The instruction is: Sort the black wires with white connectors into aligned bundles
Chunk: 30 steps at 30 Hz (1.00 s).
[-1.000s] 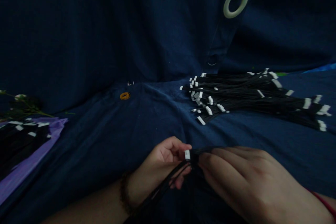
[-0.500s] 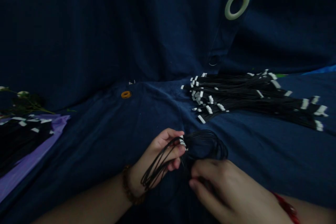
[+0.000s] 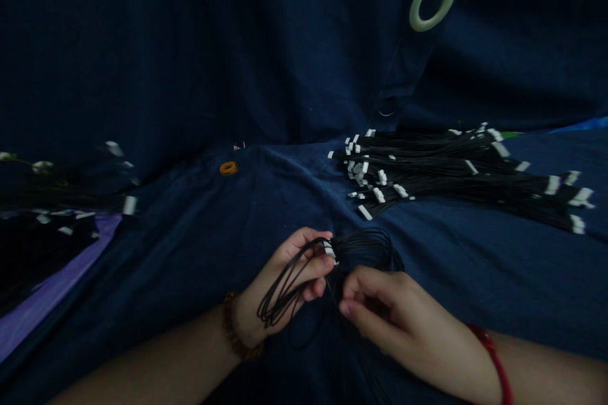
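My left hand [image 3: 301, 272] is closed on a coiled bundle of thin black cables [image 3: 368, 243], pinching it where white connectors [image 3: 329, 251] show between thumb and fingers. Loops of the bundle hang back over the wrist, and others spread to the right. My right hand [image 3: 380, 304] is just below the right-hand loops, thumb and forefinger pinched together around dark cable strands. Some strands dangle beneath it. The exact part inside the right fingers is hard to make out in the dim light.
A pile of black cables with white connectors [image 3: 441, 168] lies at right. At left are more cables on purple plastic [image 3: 71, 278], near white flowers [image 3: 42, 166]. A small stack of orange-brown rings [image 3: 228, 168] lies at centre. A dark blue cloth [image 3: 266, 202] covers the surface, with a pale ring [image 3: 432, 2] behind.
My right hand has shifted slightly up and left, and the loops at right have drawn in a little. At far left, a blurred cable bundle with white connectors has appeared above the purple plastic.
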Each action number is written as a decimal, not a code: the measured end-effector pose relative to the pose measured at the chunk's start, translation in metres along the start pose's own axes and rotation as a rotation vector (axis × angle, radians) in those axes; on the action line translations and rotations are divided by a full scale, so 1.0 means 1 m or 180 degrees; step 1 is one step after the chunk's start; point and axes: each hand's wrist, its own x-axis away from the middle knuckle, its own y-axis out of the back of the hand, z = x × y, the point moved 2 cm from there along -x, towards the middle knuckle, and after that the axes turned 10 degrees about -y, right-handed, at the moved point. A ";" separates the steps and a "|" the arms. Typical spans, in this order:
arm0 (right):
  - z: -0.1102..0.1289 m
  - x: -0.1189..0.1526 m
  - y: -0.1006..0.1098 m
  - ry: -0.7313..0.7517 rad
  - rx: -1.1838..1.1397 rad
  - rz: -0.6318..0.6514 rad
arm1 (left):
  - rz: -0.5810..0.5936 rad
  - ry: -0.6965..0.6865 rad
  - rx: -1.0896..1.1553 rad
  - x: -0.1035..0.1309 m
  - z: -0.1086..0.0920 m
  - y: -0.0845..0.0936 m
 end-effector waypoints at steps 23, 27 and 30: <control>0.028 -0.001 0.020 -0.0018 0.0797 -0.0090 | 0.0067 -0.0194 -0.0314 0.002 0.003 -0.007; 0.025 -0.001 0.029 -0.0538 0.0203 0.0163 | -0.0001 -0.0181 -0.0184 0.003 -0.001 -0.007; 0.022 0.001 0.047 -0.1141 -0.1076 0.0541 | 0.0029 -0.0176 0.0155 0.003 -0.001 -0.005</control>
